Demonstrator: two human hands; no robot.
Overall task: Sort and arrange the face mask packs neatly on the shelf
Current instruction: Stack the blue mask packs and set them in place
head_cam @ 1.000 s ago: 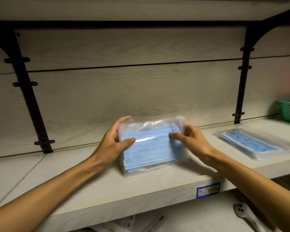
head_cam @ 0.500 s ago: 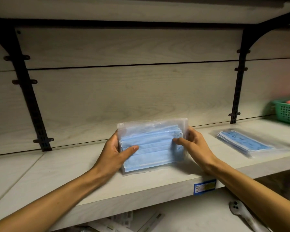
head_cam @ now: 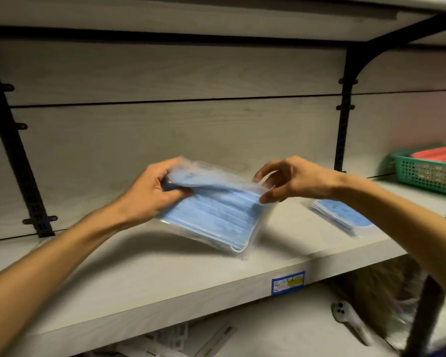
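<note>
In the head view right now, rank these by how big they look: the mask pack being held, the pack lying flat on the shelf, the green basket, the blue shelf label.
1. The held mask pack.
2. and 3. The green basket and the flat pack: unsure, both partly hidden, by the frame edge and the right forearm.
4. The blue shelf label, clearly smallest.

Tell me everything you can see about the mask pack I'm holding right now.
The mask pack is a clear, crinkly plastic bag with a stack of pleated light-blue face masks and white ear loops showing at its lower corner. It is tilted, lower right corner down near the shelf. The left hand grips its left end; the right hand pinches its upper right edge. Motion blur hides finer detail.
</note>
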